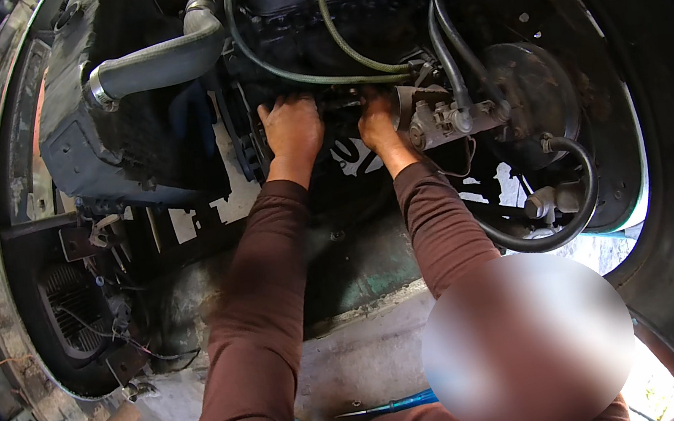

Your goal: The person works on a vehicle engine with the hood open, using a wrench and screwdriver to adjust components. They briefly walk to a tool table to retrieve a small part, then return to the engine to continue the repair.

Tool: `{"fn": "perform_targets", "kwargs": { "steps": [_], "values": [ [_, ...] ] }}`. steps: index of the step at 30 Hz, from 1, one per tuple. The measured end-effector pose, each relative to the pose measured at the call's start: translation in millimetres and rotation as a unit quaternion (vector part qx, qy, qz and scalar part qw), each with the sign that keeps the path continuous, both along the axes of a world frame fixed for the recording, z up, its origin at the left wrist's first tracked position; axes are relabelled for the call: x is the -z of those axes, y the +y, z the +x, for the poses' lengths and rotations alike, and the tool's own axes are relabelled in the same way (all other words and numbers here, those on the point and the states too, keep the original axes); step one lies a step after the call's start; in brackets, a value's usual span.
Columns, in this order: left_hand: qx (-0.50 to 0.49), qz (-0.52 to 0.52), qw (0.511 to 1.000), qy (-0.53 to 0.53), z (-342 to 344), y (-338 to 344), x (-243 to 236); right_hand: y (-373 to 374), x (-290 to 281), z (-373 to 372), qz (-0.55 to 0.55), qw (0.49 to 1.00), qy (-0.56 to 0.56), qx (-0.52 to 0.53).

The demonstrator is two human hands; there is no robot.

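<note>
Brown sleeves [264, 305] run up from the lower edge, both forearms reaching deep into an open engine bay. Just below them, a blue-handled tool [397, 404] lies flat on pale concrete, its long axis running left to right with the thin metal shaft pointing left. At the end of the reach, the left hand [292, 129] rests palm down, fingers curled over the dark lower edge of the engine block [309, 1]; what its fingertips grip is hidden. Beside it, the right hand [376, 120] is tucked against a grey cast-metal part [448, 117] with bolts and fittings; I cannot tell whether it is pinching anything. This part sits at the middle of the bay, its long axis roughly horizontal, one end toward a round, dull black drum [538, 90]. A green hose [311, 77] curves just above both hands. A ribbed grey hose [164, 63] lies up left, smooth black rubber hoses [582, 195] loop right.
</note>
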State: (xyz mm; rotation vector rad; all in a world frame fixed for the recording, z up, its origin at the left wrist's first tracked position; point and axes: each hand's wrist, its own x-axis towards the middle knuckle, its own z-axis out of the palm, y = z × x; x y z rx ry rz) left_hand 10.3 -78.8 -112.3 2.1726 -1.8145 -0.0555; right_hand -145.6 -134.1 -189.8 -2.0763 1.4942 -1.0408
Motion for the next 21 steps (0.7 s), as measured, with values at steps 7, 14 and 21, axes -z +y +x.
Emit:
{"fn": "perform_targets", "kwargs": {
  "steps": [7,14,21],
  "values": [
    [-0.064,-0.055,0.993,0.083,-25,0,-3,-8,-3,-7,0.137,0.987,-0.083,0.021],
    [-0.118,-0.018,0.975,0.187,-30,-2,-19,-1,-16,-2,-0.141,0.988,0.069,-0.008],
    [-0.108,-0.036,0.977,0.181,-31,1,-17,2,-28,-4,0.038,0.997,0.036,-0.063]
  ]
}}
